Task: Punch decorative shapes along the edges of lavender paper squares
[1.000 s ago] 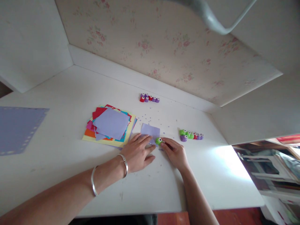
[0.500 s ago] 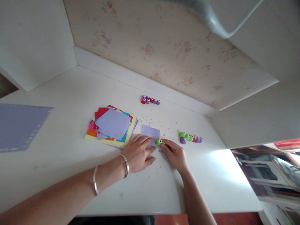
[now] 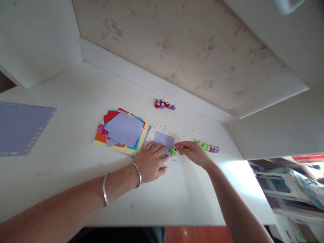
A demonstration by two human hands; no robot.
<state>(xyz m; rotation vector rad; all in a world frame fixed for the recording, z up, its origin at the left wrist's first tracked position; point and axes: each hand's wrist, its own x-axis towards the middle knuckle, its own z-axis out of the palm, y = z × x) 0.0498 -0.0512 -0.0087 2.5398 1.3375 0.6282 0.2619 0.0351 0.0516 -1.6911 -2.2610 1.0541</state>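
Note:
A small square of purple paper (image 3: 164, 138) lies on the white table. My left hand (image 3: 151, 163) lies flat on its lower edge, fingers spread. A green craft paper punch with an eye-like button (image 3: 173, 151) stands at the paper's lower right corner, close to my left fingertips. My right hand (image 3: 190, 150) is just right of the paper and the punch, its thumb and fingers pinched together. Whatever is between those fingertips, if anything, is too small to make out. Tiny purple paper bits (image 3: 162, 126) are scattered around the sheet.
Left of my hands is a pile of coloured paper (image 3: 124, 129). A larger purple sheet with a punched edge (image 3: 22, 128) lies at far left. Red and purple punches (image 3: 165, 104) stand near the wall; a row of green, red and purple ones (image 3: 210, 147) is partly behind my right hand.
My right hand has let go of the green punch and moved slightly up and right, fingers pinched. My left hand stays on the paper. The camera view has shifted a little.

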